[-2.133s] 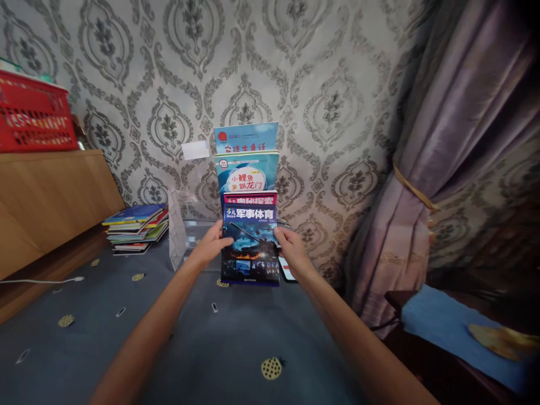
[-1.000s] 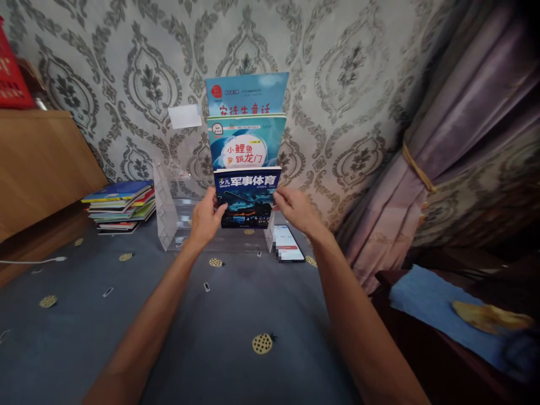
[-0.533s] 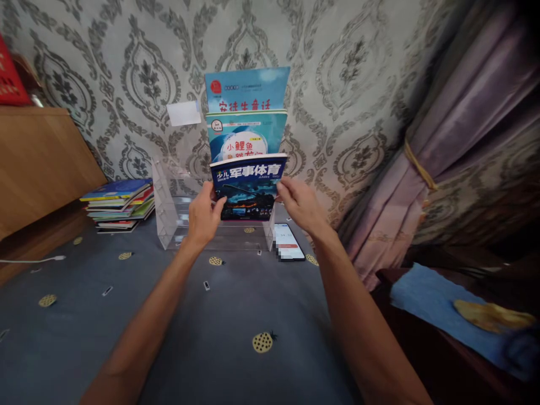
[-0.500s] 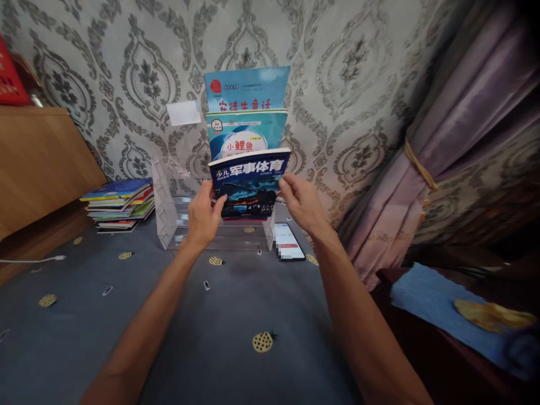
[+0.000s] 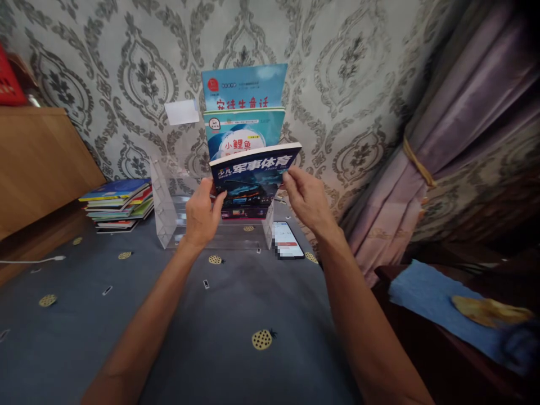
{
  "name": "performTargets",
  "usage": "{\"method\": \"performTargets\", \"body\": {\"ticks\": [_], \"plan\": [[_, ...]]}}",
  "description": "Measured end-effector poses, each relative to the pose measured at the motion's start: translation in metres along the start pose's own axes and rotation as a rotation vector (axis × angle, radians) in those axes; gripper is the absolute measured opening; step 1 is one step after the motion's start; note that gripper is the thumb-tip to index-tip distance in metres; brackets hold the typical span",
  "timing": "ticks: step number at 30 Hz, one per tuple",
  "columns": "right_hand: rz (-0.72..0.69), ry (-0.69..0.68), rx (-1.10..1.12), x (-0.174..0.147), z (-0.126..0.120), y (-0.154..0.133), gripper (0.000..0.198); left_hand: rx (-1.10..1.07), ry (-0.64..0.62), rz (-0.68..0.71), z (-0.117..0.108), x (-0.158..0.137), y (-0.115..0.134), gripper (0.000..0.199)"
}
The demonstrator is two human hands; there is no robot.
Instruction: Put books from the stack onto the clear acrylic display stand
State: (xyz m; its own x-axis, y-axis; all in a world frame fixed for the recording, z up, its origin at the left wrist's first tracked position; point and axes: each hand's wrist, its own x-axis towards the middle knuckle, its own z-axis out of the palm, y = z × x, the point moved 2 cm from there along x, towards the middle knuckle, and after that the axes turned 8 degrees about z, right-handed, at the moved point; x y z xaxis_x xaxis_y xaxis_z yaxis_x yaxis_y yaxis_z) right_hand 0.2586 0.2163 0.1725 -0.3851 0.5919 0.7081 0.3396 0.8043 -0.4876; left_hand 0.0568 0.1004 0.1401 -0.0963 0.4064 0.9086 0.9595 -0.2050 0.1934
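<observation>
Between both hands is a dark blue book (image 5: 248,180) with white title characters, tilted with its right side higher and nearer. My left hand (image 5: 201,214) is closed on its left edge, thumb on the front cover. My right hand (image 5: 307,197) grips the right edge near the upper corner. Below its lower edge shows the bottom of another dark cover. Behind it, a teal book (image 5: 244,130) and a taller light blue book (image 5: 247,87) stand upright in tiers of a clear acrylic rack (image 5: 162,205). The book and hands hide the rack's middle.
A stack of books (image 5: 120,205) lies left of the rack, near a wooden cabinet (image 5: 42,163). A phone (image 5: 288,241) rests at the rack's right foot. A white cable (image 5: 31,260) lies at left. A tied curtain (image 5: 405,185) and blue cloth (image 5: 439,309) are at right.
The dark blue book's right side has swung up and outward to the right, tilting the book. My right hand rose slightly with it, and more of the cover below now shows.
</observation>
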Motion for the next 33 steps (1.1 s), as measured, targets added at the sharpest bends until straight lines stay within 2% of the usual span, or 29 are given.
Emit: {"method": "performTargets", "body": {"ticks": [6,17,21,25,29,33], "plan": [[-0.025,0.044,-0.044,0.000,-0.003,-0.001,0.035,-0.031,0.020,0.016,0.000,-0.001,0.001,0.021],[-0.022,-0.115,-0.160,0.003,0.011,0.012,0.022,-0.058,-0.088,-0.074,0.019,-0.009,-0.025,0.016],[0.034,-0.144,-0.090,0.001,0.012,0.015,0.018,-0.024,-0.104,-0.068,0.025,-0.012,-0.028,0.030],[0.121,-0.111,0.012,-0.001,0.014,0.019,0.024,-0.002,-0.127,-0.041,0.029,-0.015,-0.029,0.045],[0.160,-0.077,0.066,-0.001,0.020,0.025,0.032,0.058,-0.154,-0.067,0.031,-0.017,-0.028,0.047],[0.170,-0.062,0.026,0.000,0.023,0.027,0.036,0.156,-0.154,-0.106,0.030,-0.017,-0.025,0.051]]}}
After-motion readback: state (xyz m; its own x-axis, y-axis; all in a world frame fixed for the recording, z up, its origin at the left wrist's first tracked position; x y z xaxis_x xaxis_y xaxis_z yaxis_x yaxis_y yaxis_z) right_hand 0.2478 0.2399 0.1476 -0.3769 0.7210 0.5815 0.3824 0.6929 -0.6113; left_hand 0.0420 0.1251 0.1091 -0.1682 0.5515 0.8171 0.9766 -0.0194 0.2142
